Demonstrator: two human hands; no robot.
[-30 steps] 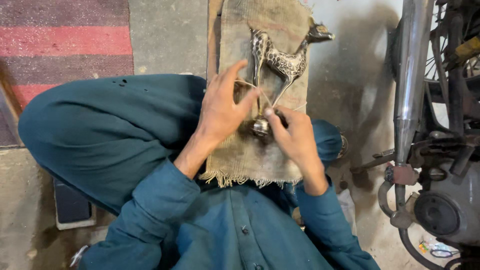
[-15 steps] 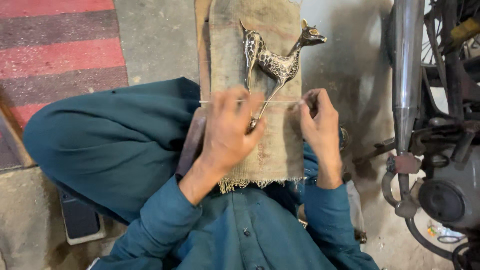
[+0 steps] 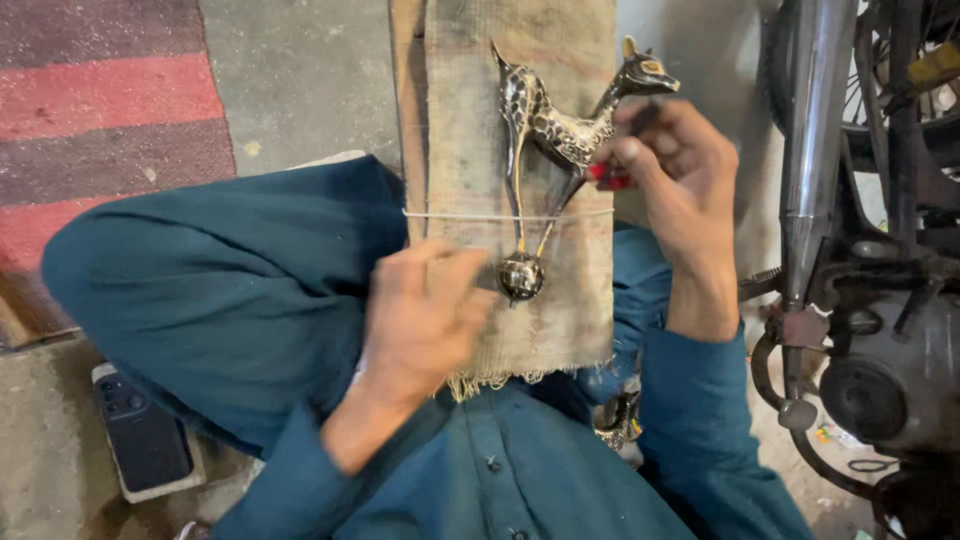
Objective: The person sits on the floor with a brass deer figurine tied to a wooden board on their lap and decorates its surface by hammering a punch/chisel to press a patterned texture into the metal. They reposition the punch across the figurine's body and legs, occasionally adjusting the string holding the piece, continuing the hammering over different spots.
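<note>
Gripping hands [image 3: 425,315] beside mottled brass deer [image 3: 560,135]

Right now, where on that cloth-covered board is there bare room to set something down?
Bare burlap lies left of the brass deer figurine, above the string. Below the string it is crowded: left hand and the figurine's round base. The right hand crowds the deer's head.

Striped red rug [image 3: 100,110], dark phone [image 3: 145,440], motorcycle engine [image 3: 890,370]

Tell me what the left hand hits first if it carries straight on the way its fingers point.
Probably the round base of the metal deer figurine on the burlap-covered board: the left hand points right at it, though motion blur hides the gap.
</note>
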